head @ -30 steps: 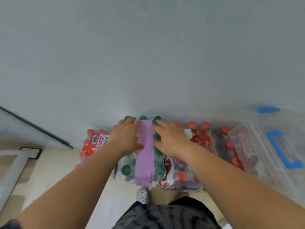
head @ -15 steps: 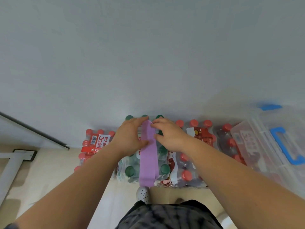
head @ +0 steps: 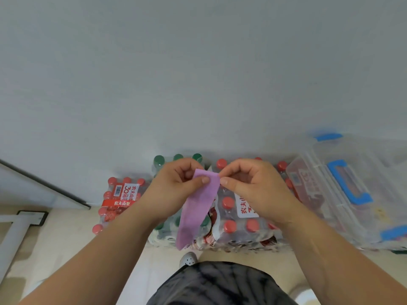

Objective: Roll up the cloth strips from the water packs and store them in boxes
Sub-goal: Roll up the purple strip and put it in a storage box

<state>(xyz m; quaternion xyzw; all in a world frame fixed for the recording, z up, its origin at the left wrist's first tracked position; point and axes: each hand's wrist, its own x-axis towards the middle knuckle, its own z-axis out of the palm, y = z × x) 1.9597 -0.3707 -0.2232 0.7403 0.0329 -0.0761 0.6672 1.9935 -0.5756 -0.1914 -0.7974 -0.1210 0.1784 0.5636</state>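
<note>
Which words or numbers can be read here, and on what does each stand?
"农夫山泉": red band of the left water pack.
"30": white label above that band; its small print is unreadable.
"农夫山", partly hidden: side label of the middle water pack.
Box label, seen through the clear box: too blurred.

Clear box point(head: 374, 172) cut by right edge; green-capped pack point(head: 159, 160) mostly behind left hand point(head: 174, 190)

Purple cloth strip point(head: 198, 208) is pinched at its top end.
It's held by L hand point(head: 174, 190) & R hand point(head: 253, 190) over water packs point(head: 240, 219); clear box point(head: 326, 194) w/ blue handle is seen at right.
</note>
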